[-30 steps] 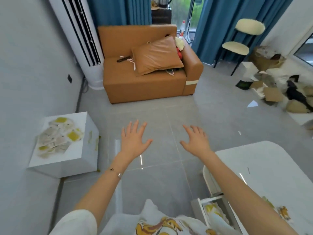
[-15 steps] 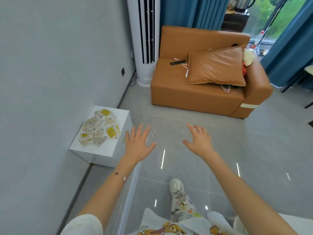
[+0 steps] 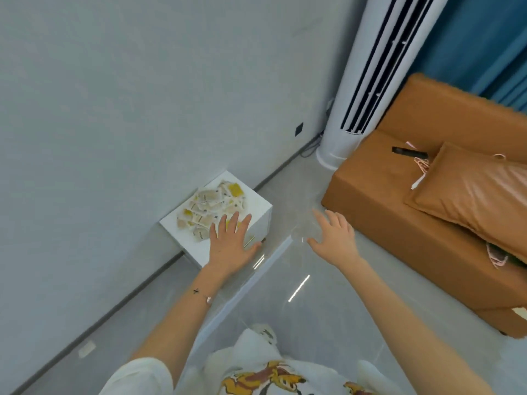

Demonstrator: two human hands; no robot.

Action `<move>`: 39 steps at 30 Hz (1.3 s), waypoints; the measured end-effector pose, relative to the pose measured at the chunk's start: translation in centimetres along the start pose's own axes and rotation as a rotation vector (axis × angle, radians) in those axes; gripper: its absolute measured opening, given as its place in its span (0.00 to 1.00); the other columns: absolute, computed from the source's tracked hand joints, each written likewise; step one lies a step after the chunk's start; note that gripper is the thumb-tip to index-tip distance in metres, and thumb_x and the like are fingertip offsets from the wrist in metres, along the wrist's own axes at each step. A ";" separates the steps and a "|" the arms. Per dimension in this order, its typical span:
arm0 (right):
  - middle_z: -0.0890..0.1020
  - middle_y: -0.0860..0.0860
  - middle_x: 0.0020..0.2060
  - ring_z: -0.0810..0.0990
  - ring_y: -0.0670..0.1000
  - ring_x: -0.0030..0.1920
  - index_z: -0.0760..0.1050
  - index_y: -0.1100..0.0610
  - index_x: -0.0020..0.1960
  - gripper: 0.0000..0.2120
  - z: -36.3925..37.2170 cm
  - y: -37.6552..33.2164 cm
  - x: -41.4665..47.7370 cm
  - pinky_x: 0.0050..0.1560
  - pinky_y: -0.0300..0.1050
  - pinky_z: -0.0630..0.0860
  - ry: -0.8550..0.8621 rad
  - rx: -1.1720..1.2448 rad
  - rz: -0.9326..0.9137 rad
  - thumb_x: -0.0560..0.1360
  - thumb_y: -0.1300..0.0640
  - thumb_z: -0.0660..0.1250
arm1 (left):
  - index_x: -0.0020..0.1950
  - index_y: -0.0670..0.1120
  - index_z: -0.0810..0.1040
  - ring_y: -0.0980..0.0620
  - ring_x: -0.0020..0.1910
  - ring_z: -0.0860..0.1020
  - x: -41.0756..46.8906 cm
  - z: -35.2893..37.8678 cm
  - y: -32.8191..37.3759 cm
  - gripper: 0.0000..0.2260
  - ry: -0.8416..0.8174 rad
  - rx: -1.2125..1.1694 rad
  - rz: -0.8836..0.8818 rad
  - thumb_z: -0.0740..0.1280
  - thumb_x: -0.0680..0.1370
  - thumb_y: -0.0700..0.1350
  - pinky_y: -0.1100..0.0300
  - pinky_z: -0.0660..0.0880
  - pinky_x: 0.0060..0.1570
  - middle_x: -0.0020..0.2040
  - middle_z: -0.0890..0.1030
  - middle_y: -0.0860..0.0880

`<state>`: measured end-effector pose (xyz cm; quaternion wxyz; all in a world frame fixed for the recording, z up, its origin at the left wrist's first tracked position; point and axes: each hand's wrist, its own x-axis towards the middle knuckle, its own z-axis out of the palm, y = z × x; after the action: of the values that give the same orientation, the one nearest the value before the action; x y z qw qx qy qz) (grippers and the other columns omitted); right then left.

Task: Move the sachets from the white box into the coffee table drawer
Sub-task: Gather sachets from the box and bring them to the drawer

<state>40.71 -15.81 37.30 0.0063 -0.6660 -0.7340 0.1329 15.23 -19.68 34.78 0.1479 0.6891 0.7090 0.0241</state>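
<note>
Sachets [image 3: 212, 208] atop white box [image 3: 261, 220]

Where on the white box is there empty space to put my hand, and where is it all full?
The sachets crowd the wall side of the white box top. Bare spots there: the right corner toward the sofa, and the near corner beside the left hand. The floor between box and sofa is bare too.

Bright, even daylight; glare streaks on the glossy floor [image 3: 296, 289]; wide-angle warping, slight blur.
</note>
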 end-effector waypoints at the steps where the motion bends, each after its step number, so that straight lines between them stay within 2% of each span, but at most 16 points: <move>1: 0.59 0.54 0.75 0.54 0.57 0.76 0.51 0.47 0.78 0.36 0.0 -0.7 1.7 0.73 0.53 0.53 -0.021 -0.005 -0.033 0.76 0.42 0.63 | 0.78 0.57 0.50 0.42 0.77 0.47 0.7 0.0 -0.6 0.42 -0.001 -0.005 -0.031 0.39 0.66 0.71 0.40 0.45 0.73 0.79 0.50 0.49; 5: 0.57 0.54 0.76 0.53 0.57 0.76 0.49 0.46 0.78 0.37 0.2 -3.5 8.8 0.74 0.53 0.51 -0.066 -0.030 -0.157 0.76 0.43 0.63 | 0.78 0.56 0.54 0.41 0.77 0.49 4.7 0.2 -3.8 0.42 0.030 -0.047 -0.151 0.41 0.67 0.72 0.39 0.47 0.73 0.79 0.53 0.48; 8: 0.52 0.52 0.78 0.49 0.57 0.77 0.47 0.46 0.78 0.37 0.6 -5.7 14.2 0.74 0.53 0.48 -0.097 -0.039 -0.220 0.76 0.43 0.62 | 0.78 0.56 0.52 0.41 0.77 0.48 8.2 0.5 -6.5 0.40 0.001 -0.027 -0.224 0.44 0.69 0.72 0.41 0.46 0.73 0.79 0.51 0.48; 11: 0.51 0.52 0.78 0.47 0.57 0.77 0.47 0.45 0.78 0.36 1.1 -7.6 18.7 0.75 0.54 0.48 -0.120 -0.044 -0.265 0.76 0.43 0.61 | 0.78 0.57 0.48 0.41 0.78 0.46 11.1 0.7 -9.0 0.44 -0.034 -0.017 -0.287 0.37 0.64 0.72 0.41 0.45 0.73 0.80 0.48 0.49; 15: 0.49 0.52 0.78 0.45 0.57 0.78 0.46 0.47 0.78 0.36 2.0 -9.9 24.4 0.75 0.55 0.46 -0.146 -0.100 -0.337 0.77 0.41 0.60 | 0.78 0.56 0.54 0.41 0.78 0.48 14.4 1.5 -11.9 0.44 -0.006 -0.076 -0.361 0.38 0.65 0.73 0.39 0.45 0.73 0.79 0.51 0.48; 17: 0.48 0.52 0.78 0.44 0.58 0.78 0.44 0.47 0.78 0.36 2.7 -10.9 27.0 0.75 0.55 0.46 -0.205 -0.119 -0.362 0.77 0.41 0.59 | 0.78 0.55 0.53 0.41 0.78 0.48 15.7 1.6 -12.8 0.44 -0.049 -0.072 -0.398 0.38 0.66 0.73 0.39 0.45 0.73 0.79 0.51 0.48; 21: 0.50 0.53 0.78 0.45 0.57 0.77 0.44 0.46 0.78 0.36 5.4 -12.4 31.3 0.75 0.55 0.46 -0.325 -0.133 -0.425 0.77 0.41 0.59 | 0.79 0.56 0.48 0.43 0.78 0.43 18.1 3.9 -14.2 0.37 -0.161 -0.125 -0.521 0.47 0.74 0.72 0.42 0.43 0.74 0.80 0.46 0.50; 25: 0.50 0.52 0.78 0.47 0.58 0.77 0.45 0.45 0.78 0.35 9.7 -13.4 35.6 0.75 0.55 0.46 -0.496 -0.183 -0.499 0.78 0.41 0.59 | 0.79 0.55 0.46 0.44 0.78 0.42 20.4 7.8 -14.9 0.35 -0.261 -0.199 -0.686 0.53 0.77 0.67 0.42 0.43 0.73 0.79 0.44 0.50; 29: 0.49 0.49 0.78 0.45 0.56 0.78 0.46 0.45 0.78 0.36 15.1 -13.8 39.8 0.75 0.54 0.47 -0.616 -0.188 -0.484 0.77 0.41 0.61 | 0.78 0.54 0.51 0.43 0.78 0.48 23.5 12.1 -15.1 0.35 -0.212 -0.372 -0.883 0.57 0.76 0.66 0.43 0.48 0.74 0.79 0.48 0.48; 33: 0.50 0.47 0.78 0.48 0.56 0.77 0.47 0.44 0.78 0.39 22.7 -13.6 43.8 0.74 0.57 0.52 -0.711 -0.201 -0.440 0.75 0.42 0.66 | 0.77 0.51 0.59 0.43 0.76 0.54 26.5 19.6 -15.5 0.40 -0.194 -0.511 -1.021 0.50 0.70 0.72 0.42 0.53 0.72 0.78 0.54 0.46; 36: 0.54 0.49 0.78 0.52 0.57 0.76 0.50 0.46 0.78 0.42 29.4 -13.4 46.2 0.72 0.58 0.58 -0.723 -0.136 -0.390 0.72 0.43 0.69 | 0.77 0.51 0.56 0.43 0.76 0.53 28.1 26.8 -15.5 0.35 -0.236 -0.600 -1.106 0.60 0.75 0.66 0.44 0.55 0.72 0.78 0.53 0.45; 39: 0.59 0.51 0.76 0.58 0.58 0.74 0.52 0.49 0.78 0.43 35.3 -13.4 47.5 0.69 0.57 0.62 -0.698 -0.046 -0.363 0.71 0.43 0.72 | 0.78 0.50 0.54 0.42 0.75 0.57 29.1 32.2 -14.5 0.39 -0.138 -0.661 -1.226 0.65 0.73 0.64 0.43 0.63 0.69 0.77 0.56 0.43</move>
<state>15.73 23.11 -2.03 -0.2350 -0.4400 -0.8007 0.3317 8.75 2.80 -4.55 0.3813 0.0838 0.9144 0.1070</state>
